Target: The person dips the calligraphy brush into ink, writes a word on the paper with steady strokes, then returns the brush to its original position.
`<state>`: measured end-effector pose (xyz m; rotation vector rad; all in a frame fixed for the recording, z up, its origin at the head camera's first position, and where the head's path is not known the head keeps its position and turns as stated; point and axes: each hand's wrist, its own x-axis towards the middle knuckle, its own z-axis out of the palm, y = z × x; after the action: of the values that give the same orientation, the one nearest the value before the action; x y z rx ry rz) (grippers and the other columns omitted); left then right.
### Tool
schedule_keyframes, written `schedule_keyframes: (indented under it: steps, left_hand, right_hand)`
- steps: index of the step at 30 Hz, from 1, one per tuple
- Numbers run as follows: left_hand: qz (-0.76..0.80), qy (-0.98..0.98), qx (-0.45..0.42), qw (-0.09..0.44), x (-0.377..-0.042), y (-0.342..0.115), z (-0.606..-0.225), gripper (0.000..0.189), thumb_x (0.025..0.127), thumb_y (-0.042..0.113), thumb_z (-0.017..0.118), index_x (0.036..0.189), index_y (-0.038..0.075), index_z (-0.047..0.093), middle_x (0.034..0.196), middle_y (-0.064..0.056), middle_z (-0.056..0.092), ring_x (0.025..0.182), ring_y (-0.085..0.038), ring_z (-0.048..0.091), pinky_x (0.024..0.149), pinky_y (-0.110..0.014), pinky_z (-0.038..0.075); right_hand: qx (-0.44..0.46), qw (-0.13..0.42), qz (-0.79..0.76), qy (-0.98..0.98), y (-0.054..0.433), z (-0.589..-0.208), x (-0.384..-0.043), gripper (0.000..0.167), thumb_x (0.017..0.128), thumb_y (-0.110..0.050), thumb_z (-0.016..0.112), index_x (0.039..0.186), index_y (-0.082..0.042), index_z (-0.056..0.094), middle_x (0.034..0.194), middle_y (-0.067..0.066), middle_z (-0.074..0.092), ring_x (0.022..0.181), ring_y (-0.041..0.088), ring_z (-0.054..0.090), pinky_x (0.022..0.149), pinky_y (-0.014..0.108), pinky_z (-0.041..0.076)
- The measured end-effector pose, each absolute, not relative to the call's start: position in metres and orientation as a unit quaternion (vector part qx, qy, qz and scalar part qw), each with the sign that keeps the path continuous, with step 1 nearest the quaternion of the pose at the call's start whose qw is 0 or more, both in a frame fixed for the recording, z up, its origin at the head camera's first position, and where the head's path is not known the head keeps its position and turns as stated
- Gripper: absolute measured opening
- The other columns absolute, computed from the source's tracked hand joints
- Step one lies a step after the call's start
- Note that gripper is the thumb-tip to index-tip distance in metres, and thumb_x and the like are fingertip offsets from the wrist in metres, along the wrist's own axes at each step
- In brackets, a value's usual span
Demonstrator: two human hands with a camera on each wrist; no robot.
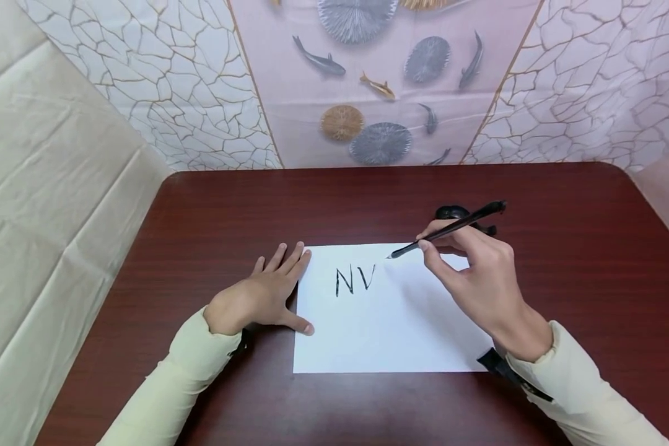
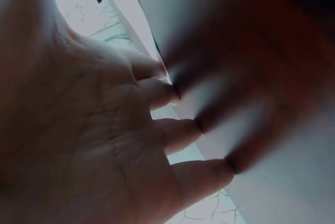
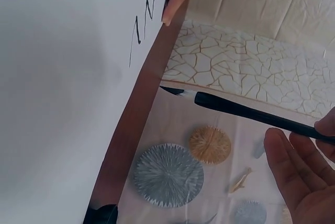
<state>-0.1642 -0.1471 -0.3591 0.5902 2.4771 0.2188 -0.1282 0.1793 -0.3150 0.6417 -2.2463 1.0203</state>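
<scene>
My right hand (image 1: 479, 279) pinches a black-handled writing brush (image 1: 465, 222) between thumb and fingers, its tip slanting down to the left over the white paper (image 1: 390, 337). In the right wrist view the brush (image 3: 246, 111) has dark bristles at the point and a pale band behind them. Black strokes reading "N V" (image 1: 355, 280) stand on the upper left part of the sheet, just left of the tip. My left hand (image 1: 259, 297) lies spread at the left edge of the sheet, its thumb on the paper. Its fingertips press down in the left wrist view.
Beneath the sheet is a dark reddish-brown table (image 1: 312, 207). A black rounded object (image 1: 450, 212) stands behind the right hand, partly hidden by it and the brush. Patterned cloth (image 1: 290, 99) with fish and disc motifs hangs behind the table; plain cream cloth (image 1: 50, 204) hangs at the left.
</scene>
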Motion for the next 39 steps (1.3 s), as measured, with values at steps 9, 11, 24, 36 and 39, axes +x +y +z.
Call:
schedule_keyframes:
  steps: [9,11,24,36,39]
  left_hand:
    - [0.08,0.926,0.231,0.288,-0.166,-0.148,-0.357,0.142,0.075,0.066,0.088,0.171,0.011,-0.002,0.177,-0.01,-0.012,0.162,-0.04,-0.013,0.124,-0.071,0.006]
    - [0.079,0.926,0.23,0.29,-0.166,-0.148,-0.357,0.143,0.075,0.066,0.088,0.171,0.011,-0.002,0.177,-0.01,-0.012,0.162,-0.04,-0.013,0.124,-0.07,0.006]
    - [0.07,0.929,0.225,0.287,-0.167,-0.148,-0.357,0.143,0.074,0.066,0.089,0.171,0.015,-0.003,0.177,-0.006,-0.014,0.162,-0.038,-0.014,0.126,-0.067,0.008]
    - [0.054,0.93,0.222,0.288,-0.169,-0.145,-0.358,0.145,0.072,0.068,0.088,0.171,0.016,-0.003,0.177,-0.006,-0.013,0.162,-0.037,-0.013,0.126,-0.067,0.009]
    - [0.056,0.93,0.222,0.288,-0.169,-0.145,-0.359,0.145,0.072,0.068,0.088,0.171,0.015,-0.003,0.177,-0.006,-0.013,0.162,-0.037,-0.013,0.126,-0.067,0.01]
  right_hand:
    - [0.229,0.288,0.401,-0.839,0.185,-0.313,-0.123,0.022,0.089,0.007,0.076,0.109,0.001,0.073,0.098,0.005,0.076,0.089,-0.004,0.07,0.073,0.01,0.049]
    - [0.232,0.282,0.41,-0.835,0.184,-0.313,-0.124,0.02,0.089,0.007,0.076,0.108,0.003,0.072,0.099,0.007,0.076,0.092,-0.007,0.07,0.08,0.011,0.053]
    - [0.285,0.24,0.406,-0.834,0.166,-0.33,-0.124,0.029,0.083,0.01,0.081,0.109,-0.001,0.073,0.099,0.003,0.078,0.084,0.015,0.077,0.085,0.014,0.056]
    - [0.293,0.231,0.421,-0.827,0.164,-0.339,-0.124,0.029,0.082,0.011,0.08,0.106,-0.003,0.074,0.097,0.0,0.079,0.082,0.014,0.078,0.083,0.015,0.057]
    - [0.292,0.23,0.418,-0.829,0.164,-0.339,-0.125,0.029,0.082,0.011,0.08,0.107,-0.003,0.074,0.097,0.001,0.079,0.082,0.014,0.078,0.083,0.016,0.058]
